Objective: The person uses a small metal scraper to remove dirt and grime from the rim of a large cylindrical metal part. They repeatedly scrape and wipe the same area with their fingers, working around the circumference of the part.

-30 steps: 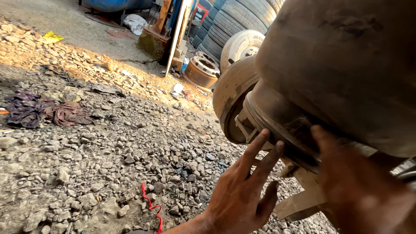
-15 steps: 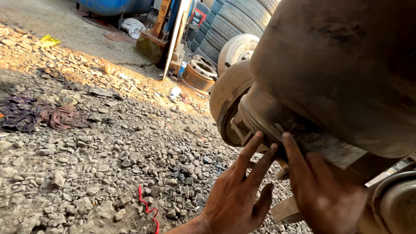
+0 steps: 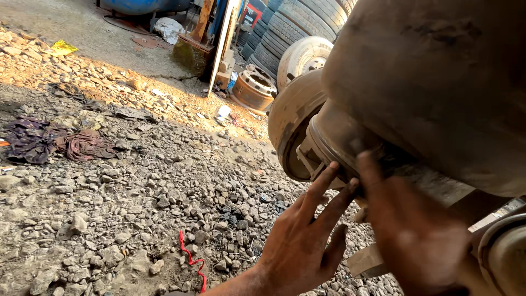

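Two bare hands work under a large rusty cylindrical tank; noted left to right.

Far left: crumpled dark rags on the gravel ground. A red cord lies on the stones near the left forearm. Background, top centre: a loose wheel rim on the ground, stacked tyres behind it.

Left hand: raised, palm toward the vehicle, fingers spread and extended, their tips touching the dusty metal axle fitting just behind the brake drum. No grasp; it only presses or feels.

Right hand: close to the lens and blurred. Index finger extended up to the same fitting, under the tank. Remaining fingers appear loosely curled, but I cannot tell for certain; nothing visibly held.

Position of fitting: between drum and tank, above both hands, apparently mounted.

Risks, as judgement:
- Fingertips sit beside bracket edges and narrow gaps; any shift of the assembly could pinch them.
- Rust and sharp edges could cut bare skin.
- Loose gravel gives poor footing; a slip would drive the hands into the metal.
- Greasy dust reduces grip.
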